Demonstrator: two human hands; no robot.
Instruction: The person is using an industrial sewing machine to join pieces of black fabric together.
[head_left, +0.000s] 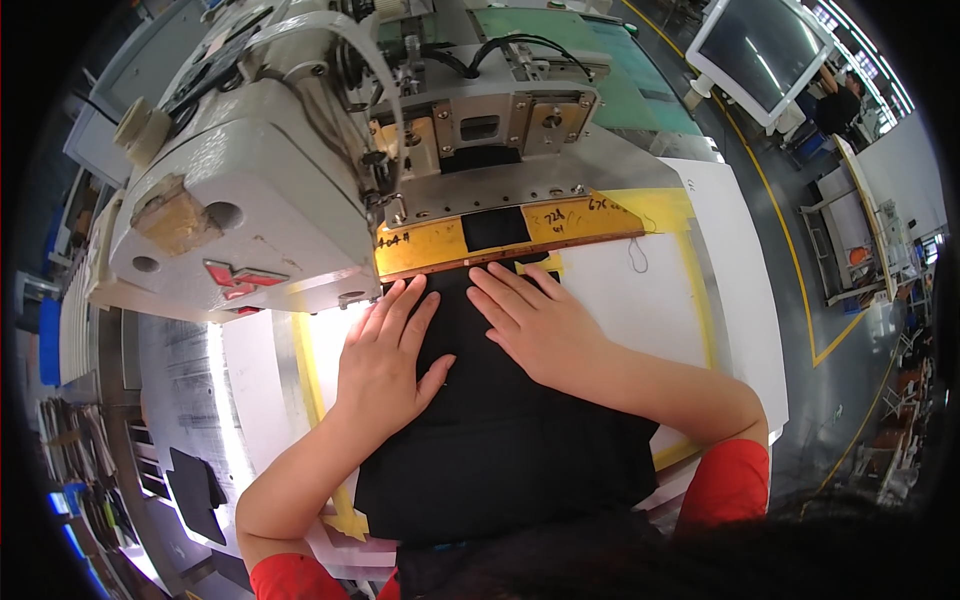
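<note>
My left hand (395, 360) lies flat on black fabric (500, 460), fingers outstretched, its fingertips just below a yellow template bar (590, 225) with handwritten marks. My right hand (530, 330) also lies flat on the fabric, fingers extended toward the same bar, with a small yellow piece by its fingertips. The fabric reaches up to the bar and drapes toward my body over a white board (740, 300) edged with yellow tape. A large white sewing machine (230, 180) stands at upper left, beside my left fingertips. A metal clamp plate (490, 200) sits above the bar.
Black cut pieces (195, 495) lie on the metal table at lower left. A screen (755, 55) stands at upper right. Behind it another person (835, 105) sits by workbenches. A floor (800, 400) with yellow lines runs along the right, and stacked materials (70, 450) stand far left.
</note>
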